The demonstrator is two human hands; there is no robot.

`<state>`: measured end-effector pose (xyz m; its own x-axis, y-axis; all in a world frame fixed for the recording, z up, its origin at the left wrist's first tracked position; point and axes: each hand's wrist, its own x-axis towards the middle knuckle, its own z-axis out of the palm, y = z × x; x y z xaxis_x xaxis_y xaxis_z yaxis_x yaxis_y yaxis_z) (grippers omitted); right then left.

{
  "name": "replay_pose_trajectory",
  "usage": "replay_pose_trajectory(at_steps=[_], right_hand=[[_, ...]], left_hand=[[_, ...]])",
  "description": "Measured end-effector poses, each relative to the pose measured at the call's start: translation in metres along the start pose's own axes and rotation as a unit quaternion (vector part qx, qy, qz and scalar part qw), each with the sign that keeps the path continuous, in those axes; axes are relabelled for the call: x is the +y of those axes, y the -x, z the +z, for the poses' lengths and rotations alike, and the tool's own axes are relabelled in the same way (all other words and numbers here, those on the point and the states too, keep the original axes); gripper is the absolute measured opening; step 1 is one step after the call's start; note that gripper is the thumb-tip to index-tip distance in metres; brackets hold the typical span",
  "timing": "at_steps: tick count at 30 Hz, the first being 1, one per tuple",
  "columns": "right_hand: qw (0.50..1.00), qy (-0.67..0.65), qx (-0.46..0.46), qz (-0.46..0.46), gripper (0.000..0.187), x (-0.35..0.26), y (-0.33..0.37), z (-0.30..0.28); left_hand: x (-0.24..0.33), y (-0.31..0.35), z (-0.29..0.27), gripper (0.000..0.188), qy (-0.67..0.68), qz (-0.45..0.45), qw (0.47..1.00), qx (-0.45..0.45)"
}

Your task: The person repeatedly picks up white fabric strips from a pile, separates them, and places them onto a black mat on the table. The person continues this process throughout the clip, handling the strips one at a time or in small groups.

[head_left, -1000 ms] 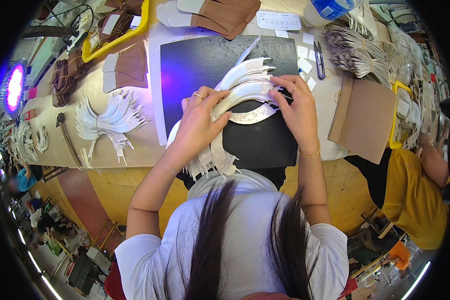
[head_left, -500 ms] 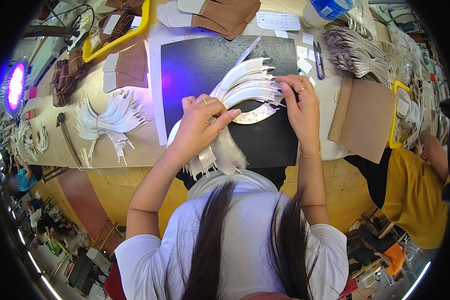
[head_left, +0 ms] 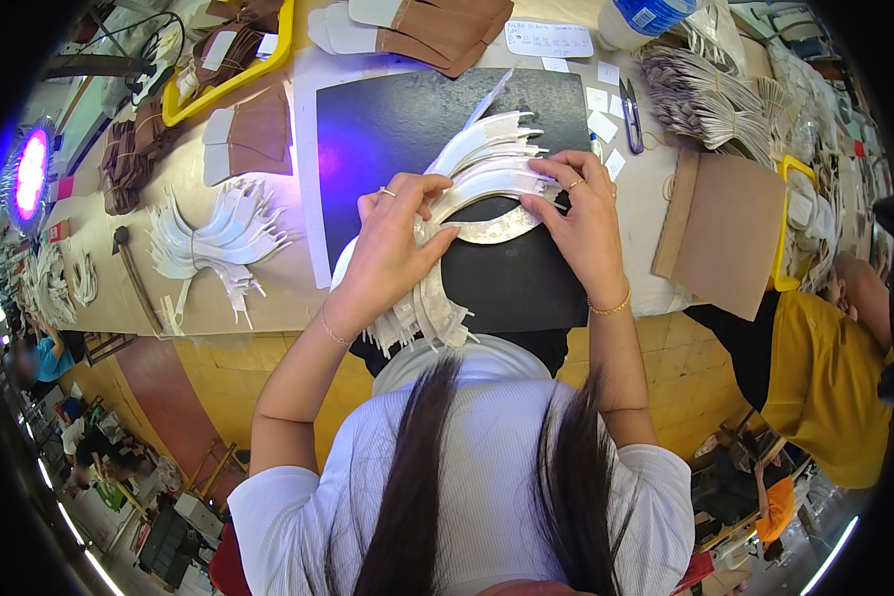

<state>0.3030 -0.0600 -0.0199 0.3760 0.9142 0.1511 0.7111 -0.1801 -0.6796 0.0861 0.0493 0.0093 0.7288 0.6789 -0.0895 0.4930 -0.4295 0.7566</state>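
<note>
A stack of curved white strips (head_left: pixel 495 171) with frayed, tabbed ends arches over a black mat (head_left: pixel 387 119). My left hand (head_left: pixel 399 233) grips the stack at its left bend, thumb on the near side and fingers curled over it. At the right ends of the strips, my right hand (head_left: pixel 581 214) pinches them between thumb and fingers. One speckled strip (head_left: pixel 497 228) bows apart from the others on the near side. The lower tails (head_left: pixel 422 318) of the stack hang over the mat's front edge, below my left hand.
Left of the mat lies a tied bundle of similar white strips (head_left: pixel 214 238), beside a hammer (head_left: pixel 134 273). Brown panels (head_left: pixel 253 129) and a yellow tray (head_left: pixel 288 50) are farther back. Small snips (head_left: pixel 632 117), strip bundles (head_left: pixel 705 99) and a brown board (head_left: pixel 730 228) lie at right.
My right hand has shifted slightly left and closed onto the strip ends. My left fingers have resettled on the bend. The hanging lower tails have drawn closer together.
</note>
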Motion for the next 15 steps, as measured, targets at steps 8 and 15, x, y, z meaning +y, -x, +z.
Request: replay_pose_trajectory(at_steps=[8, 15], right_hand=[[1.0, 0.014, -0.001, 0.007, 0.038, -0.002, -0.0003, -0.0011], [1.0, 0.008, 0.001, 0.002, 0.037, -0.0013, -0.0003, -0.0011]], left_hand=[[0.001, -0.0006, -0.0004, 0.052, 0.002, -0.005, 1.0, -0.003], [0.0018, -0.0007, -0.0005, 0.054, 0.003, -0.006, 1.0, -0.001]])
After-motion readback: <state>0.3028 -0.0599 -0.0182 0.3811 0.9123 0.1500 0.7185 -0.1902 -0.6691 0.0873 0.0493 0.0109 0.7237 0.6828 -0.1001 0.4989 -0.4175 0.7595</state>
